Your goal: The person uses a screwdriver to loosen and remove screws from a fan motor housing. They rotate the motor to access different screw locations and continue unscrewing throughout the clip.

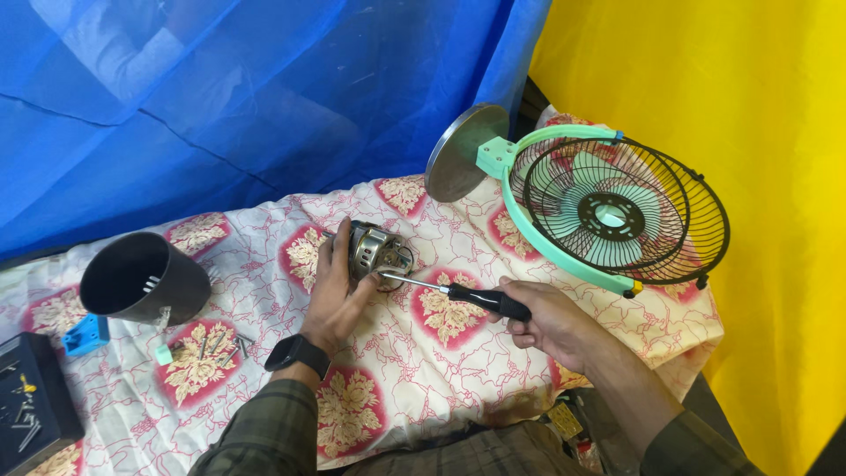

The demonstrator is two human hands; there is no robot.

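Note:
My left hand [337, 295] grips a small metal fan motor [377, 253] on the patterned cloth [264, 264], holding it from its left side. My right hand [548, 322] is closed on the black handle of a screwdriver [467, 295], whose metal tip touches the motor's lower right side. A black watch [297, 353] is on my left wrist. To the right lies a fan cage [617, 216] of black wire with a mint green ring and a round metal base [463, 154].
A dark round housing [141, 278] lies on its side at the left, with a blue plastic piece [86, 335], a small green piece [164, 354] and several loose screws [225, 344] near it. A black tool case [31, 401] sits at the lower left. Blue and yellow sheets hang behind.

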